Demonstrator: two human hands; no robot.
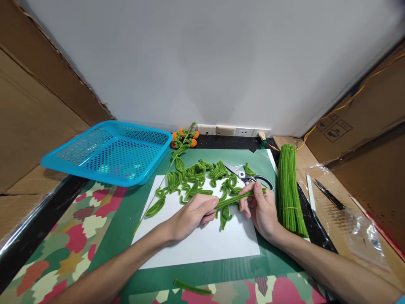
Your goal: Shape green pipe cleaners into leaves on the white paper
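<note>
Between my two hands stretches a short bunch of green pipe cleaners [233,200]. My left hand [198,210] is closed round its left end. The fingers of my right hand [257,202] pinch the other end. Under and behind them, many bent green pipe-cleaner leaves [190,175] lie piled on a white sheet of paper [202,249]. Scissors [242,174] with dark handles rest just behind my right hand, blades pointing to the back left. A finished-looking stem with orange flowers [193,136] and green leaves lies along the left of the pile.
A blue perforated basket [139,179] stands at the back left. On the right lies a thick bundle of green pipe cleaners [289,194], with tweezers [329,194] and a white strip [310,192] beyond it. One loose green piece [192,288] lies at the front. Cardboard walls flank both sides.
</note>
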